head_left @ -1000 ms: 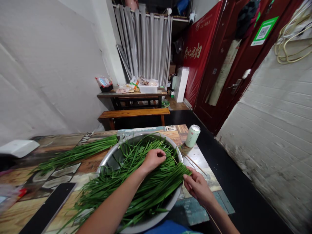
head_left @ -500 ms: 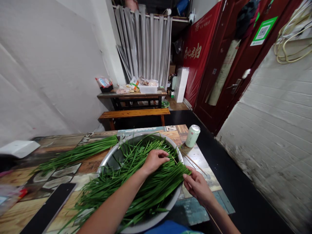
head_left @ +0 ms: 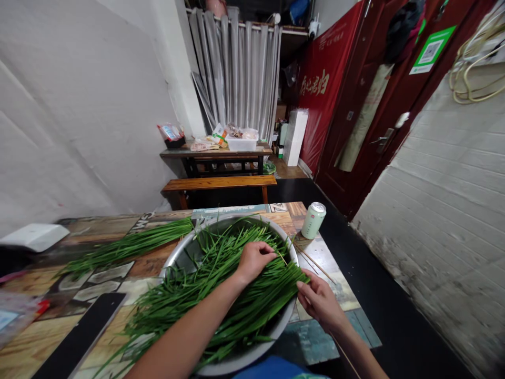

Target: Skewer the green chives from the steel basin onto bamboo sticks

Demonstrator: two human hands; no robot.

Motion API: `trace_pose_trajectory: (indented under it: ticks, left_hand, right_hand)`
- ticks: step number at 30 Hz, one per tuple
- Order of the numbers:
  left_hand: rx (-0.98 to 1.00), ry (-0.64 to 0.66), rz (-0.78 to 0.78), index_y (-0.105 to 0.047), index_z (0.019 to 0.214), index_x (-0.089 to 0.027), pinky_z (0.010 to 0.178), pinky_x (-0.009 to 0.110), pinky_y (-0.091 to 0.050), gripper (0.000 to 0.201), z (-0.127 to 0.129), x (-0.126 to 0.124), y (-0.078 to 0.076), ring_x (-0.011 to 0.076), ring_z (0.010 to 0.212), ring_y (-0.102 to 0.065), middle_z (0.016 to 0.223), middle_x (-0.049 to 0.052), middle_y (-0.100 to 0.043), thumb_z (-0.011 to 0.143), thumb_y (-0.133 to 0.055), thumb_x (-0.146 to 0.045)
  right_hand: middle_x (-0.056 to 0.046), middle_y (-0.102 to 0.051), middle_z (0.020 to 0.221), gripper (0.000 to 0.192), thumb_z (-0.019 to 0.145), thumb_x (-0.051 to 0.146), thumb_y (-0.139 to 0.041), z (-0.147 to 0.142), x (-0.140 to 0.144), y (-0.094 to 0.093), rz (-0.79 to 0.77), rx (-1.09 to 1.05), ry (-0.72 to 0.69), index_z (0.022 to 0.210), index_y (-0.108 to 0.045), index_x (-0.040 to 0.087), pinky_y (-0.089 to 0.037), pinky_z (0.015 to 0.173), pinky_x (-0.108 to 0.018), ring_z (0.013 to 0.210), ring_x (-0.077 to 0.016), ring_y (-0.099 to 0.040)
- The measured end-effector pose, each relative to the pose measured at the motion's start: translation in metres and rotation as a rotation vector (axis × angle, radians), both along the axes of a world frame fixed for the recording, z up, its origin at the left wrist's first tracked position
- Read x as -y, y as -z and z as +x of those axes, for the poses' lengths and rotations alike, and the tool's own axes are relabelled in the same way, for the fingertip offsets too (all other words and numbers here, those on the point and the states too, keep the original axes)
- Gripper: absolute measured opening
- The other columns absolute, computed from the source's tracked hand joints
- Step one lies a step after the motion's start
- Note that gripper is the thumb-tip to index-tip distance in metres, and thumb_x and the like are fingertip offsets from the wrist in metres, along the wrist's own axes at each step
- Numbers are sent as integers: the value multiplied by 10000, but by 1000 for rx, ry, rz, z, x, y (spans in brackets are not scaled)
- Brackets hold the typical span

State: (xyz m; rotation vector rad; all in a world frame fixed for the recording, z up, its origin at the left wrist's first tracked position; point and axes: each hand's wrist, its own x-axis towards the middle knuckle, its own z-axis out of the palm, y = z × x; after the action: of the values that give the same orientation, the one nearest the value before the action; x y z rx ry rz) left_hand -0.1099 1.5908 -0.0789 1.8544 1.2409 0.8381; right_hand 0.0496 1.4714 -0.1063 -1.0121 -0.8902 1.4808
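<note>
A large metal basin point(head_left: 173, 260) stands on the table, heaped with long green garlic chives point(head_left: 213, 295). Over the heap, my left hand point(head_left: 254, 261) is closed in a pinch at a thin bamboo skewer point(head_left: 282, 258), whose far end runs into the chives. At the basin's right rim, my right hand point(head_left: 320, 301) has its thumb and fingers closed on the cut ends of a bunch. Another thin stick point(head_left: 345, 355) shows below my right wrist; its upper end is hidden by the hand.
More chives point(head_left: 130, 245) lie left of the basin. Several loose skewers point(head_left: 315, 261) and a pale green can point(head_left: 313, 221) are at the right. A dark phone point(head_left: 81, 337) lies front left. A wooden bench point(head_left: 219, 183) and second table point(head_left: 216, 153) stand beyond.
The view has shifted slightly. My left hand stays pinched at the skewer and a little more of the skewer shows. My right hand keeps its hold on the chives.
</note>
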Motion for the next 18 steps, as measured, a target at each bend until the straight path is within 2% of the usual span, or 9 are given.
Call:
trace_pose_trajectory:
  ticks: [12,18]
  left_hand:
    - [28,0,21,-660,632,-146,603,245,-429,127,2,6,-5,145,608,-580,636,29,-661,644,-634,-269]
    - [57,2,49,-663,642,-145,610,244,-429,101,4,10,-8,145,616,-585,647,33,-665,654,-628,-239]
  right_hand:
    - [117,-420,396,495,751,403,-610,-2,2,-4,-33,7,9,1123,-435,126,-105,274,-135,275,-3,-183]
    - [119,-416,394,458,761,389,-605,-3,3,-7,-17,-18,5,1096,-435,127,-107,273,-129,279,-6,-186]
